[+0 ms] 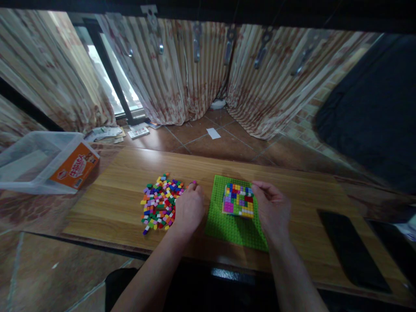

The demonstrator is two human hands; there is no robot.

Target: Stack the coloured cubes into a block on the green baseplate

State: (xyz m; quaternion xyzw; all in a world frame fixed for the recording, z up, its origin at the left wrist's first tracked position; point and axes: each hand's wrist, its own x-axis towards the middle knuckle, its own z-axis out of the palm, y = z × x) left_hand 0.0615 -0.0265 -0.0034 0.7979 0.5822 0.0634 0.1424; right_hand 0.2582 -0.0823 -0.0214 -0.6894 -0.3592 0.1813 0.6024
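Over the right edge of a pile of small, many-coloured building bricks (162,203) is my left hand (189,209), its fingers curled together. A pink brick (194,182) shows at its fingertips. A green studded baseplate (216,229) lies to the right of the pile. Above its middle is a squarish brick build (238,200) with a patchwork top of pink, yellow, blue, white and red bricks. My right hand (273,210) grips that build at its far right corner between thumb and fingers. The underside of the build is hidden.
Everything lies on a low wooden table (107,195). A clear plastic tub (39,173) with an orange label stands off its left end. A black flat object (352,249) lies at the right. Papers (105,134) and striped curtains (182,82) are beyond the table.
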